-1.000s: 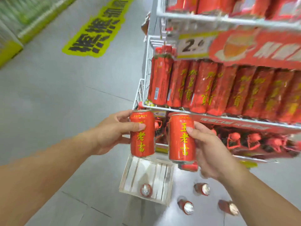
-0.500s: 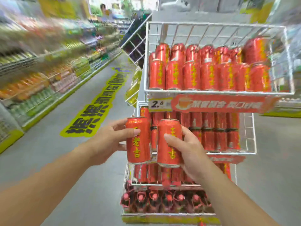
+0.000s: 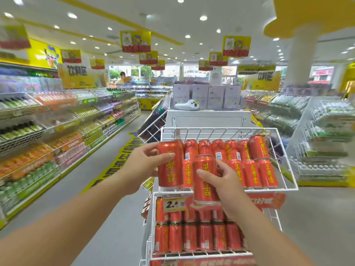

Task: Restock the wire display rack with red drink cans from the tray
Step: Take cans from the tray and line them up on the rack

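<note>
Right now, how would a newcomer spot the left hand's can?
Find the white wire rack, then its top basket of red cans. At the basket's left end, the left hand grips a can in front of the rows, higher than the second can in the right hand.

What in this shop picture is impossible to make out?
Head view:
- Tray: outside the frame.
- Free slots in the top basket: hidden by the left can, left hand, right can and right hand.
- Red banner wording: blurred, partly behind the right can.
- Side shelves labels: blurred.

floor (image 3: 119,217): grey | shelves (image 3: 57,131): stocked | ceiling lights (image 3: 203,17): on
</note>
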Available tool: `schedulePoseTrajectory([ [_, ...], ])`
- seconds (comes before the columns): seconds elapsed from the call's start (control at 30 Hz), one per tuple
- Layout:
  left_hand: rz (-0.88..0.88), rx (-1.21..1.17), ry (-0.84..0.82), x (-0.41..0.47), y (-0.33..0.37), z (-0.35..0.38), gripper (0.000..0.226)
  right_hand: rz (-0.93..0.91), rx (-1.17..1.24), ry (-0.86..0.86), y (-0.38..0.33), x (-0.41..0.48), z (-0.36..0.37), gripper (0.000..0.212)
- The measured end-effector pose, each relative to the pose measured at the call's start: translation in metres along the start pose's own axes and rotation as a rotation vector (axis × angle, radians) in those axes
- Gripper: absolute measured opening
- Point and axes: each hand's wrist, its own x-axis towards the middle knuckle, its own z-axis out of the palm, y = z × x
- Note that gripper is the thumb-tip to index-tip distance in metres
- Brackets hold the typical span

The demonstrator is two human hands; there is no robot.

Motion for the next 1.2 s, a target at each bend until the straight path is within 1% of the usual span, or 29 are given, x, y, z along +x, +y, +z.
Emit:
schedulePoseTrajectory([
  [0.07, 0.006, 0.008, 0.049, 0.021, 0.001, 0.007, 0.024, -0.004, -0.024, 0.014, 0.001, 0.025, -0.009, 0.065],
  [0.13, 0.014, 0.039, 0.11, 0.044, -0.002, 0.014, 0.023, -0.01, -0.054, 0.038, 0.003, 0.051, -0.019, 0.074],
  [0.2, 0.029, 0.086, 0.188, 0.07, -0.008, 0.019, 0.02, -0.041, -0.068, 0.055, 0.002, 0.077, -0.027, 0.063],
  [0.23, 0.034, 0.113, 0.219, 0.083, -0.01, 0.02, 0.019, -0.057, -0.07, 0.053, 0.003, 0.09, -0.032, 0.061],
  [0.33, 0.032, 0.21, 0.258, 0.12, -0.018, 0.022, 0.017, -0.062, -0.074, 0.025, 0.011, 0.134, -0.042, 0.067],
  [0.4, 0.032, 0.265, 0.262, 0.142, -0.023, 0.02, 0.017, -0.056, -0.051, 0.016, 0.015, 0.162, -0.041, 0.062],
  [0.47, 0.015, 0.345, 0.257, 0.159, -0.028, 0.019, 0.022, -0.036, -0.02, 0.024, 0.02, 0.186, -0.035, 0.055],
  [0.5, -0.003, 0.393, 0.251, 0.167, -0.03, 0.017, 0.028, -0.033, -0.021, 0.031, 0.024, 0.196, -0.032, 0.055],
  [0.6, -0.068, 0.511, 0.243, 0.184, -0.038, 0.014, 0.046, -0.021, -0.044, 0.019, 0.036, 0.22, -0.021, 0.064],
  [0.7, -0.061, 0.691, 0.209, 0.192, -0.04, 0.015, 0.044, -0.008, -0.056, 0.03, 0.044, 0.232, -0.009, 0.068],
  [0.8, -0.006, 0.893, 0.218, 0.197, -0.043, 0.02, 0.039, 0.002, -0.074, 0.056, 0.051, 0.236, -0.001, 0.084],
  [0.87, 0.024, 1.018, 0.247, 0.201, -0.046, 0.022, 0.033, 0.009, -0.071, 0.064, 0.057, 0.238, 0.001, 0.09],
  [0.93, 0.052, 1.089, 0.255, 0.207, -0.049, 0.022, 0.029, 0.016, -0.068, 0.081, 0.06, 0.24, 0.0, 0.088],
  [1.0, 0.056, 1.182, 0.244, 0.211, -0.053, 0.022, 0.034, 0.022, -0.078, 0.067, 0.06, 0.24, -0.003, 0.087],
  [1.1, 0.064, 1.433, 0.22, 0.215, -0.056, 0.022, 0.041, 0.067, -0.084, 0.027, 0.061, 0.243, -0.007, 0.092],
  [1.2, 0.108, 1.61, 0.189, 0.217, -0.057, 0.016, 0.044, 0.08, -0.161, 0.013, 0.06, 0.246, -0.008, 0.083],
])
